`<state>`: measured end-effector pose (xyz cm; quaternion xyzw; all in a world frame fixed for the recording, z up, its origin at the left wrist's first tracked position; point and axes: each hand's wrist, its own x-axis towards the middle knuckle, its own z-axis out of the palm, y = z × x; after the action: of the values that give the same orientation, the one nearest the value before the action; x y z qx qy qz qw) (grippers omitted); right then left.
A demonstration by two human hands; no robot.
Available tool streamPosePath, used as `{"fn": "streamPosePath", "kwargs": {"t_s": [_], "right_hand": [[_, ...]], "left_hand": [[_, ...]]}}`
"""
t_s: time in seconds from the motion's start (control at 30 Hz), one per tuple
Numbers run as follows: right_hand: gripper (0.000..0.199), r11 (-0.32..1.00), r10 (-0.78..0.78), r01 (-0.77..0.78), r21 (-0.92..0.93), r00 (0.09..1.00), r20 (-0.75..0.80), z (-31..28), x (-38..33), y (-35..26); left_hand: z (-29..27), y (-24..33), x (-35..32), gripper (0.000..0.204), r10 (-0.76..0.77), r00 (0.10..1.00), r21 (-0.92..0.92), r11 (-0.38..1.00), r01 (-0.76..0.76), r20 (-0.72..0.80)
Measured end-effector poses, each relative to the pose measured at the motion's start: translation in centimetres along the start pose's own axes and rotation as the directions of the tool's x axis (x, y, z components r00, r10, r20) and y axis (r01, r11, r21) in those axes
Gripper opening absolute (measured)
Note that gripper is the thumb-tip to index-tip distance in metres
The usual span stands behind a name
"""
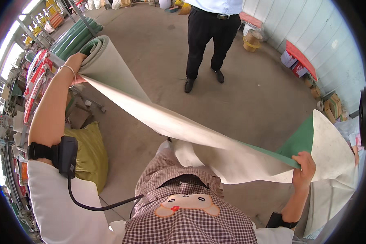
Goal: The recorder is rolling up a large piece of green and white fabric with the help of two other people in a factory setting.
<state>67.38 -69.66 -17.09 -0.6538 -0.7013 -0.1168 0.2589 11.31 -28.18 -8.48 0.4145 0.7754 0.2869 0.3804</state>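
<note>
Sheet [199, 138], green on one face, pale on the other, stretched across at chest height, sagging, soft, probably heavy. Left hand [74, 65] pressed on the roll [105, 57]; right hand [305, 164] pinching the free edge.

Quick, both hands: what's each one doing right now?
Left hand: closed on the rolled end of the green-backed sheet.
Right hand: closed, fingers gripping the sheet's free edge.

Green-and-grey sheet [215, 142], brown checked apron [183, 219]
</note>
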Motion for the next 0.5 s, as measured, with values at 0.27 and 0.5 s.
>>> {"fn": "streamPosePath", "kwargs": {"t_s": [0.27,0.5], "right_hand": [[0.015,0.987,0.017,-0.077,0.144,0.926,0.377,-2.2,0.5,-1.3],[0.025,0.912,-0.216,0.062,0.405,0.913,0.345,-0.6,-1.2,-6.4]], "left_hand": [[0.1,-0.6,1.5,0.032,0.03,0.999,0.073,0.997,-0.028,-0.026],[-7.7,-6.4,1.0,0.044,-0.054,0.971,-0.122,0.992,0.026,-0.234]]}}
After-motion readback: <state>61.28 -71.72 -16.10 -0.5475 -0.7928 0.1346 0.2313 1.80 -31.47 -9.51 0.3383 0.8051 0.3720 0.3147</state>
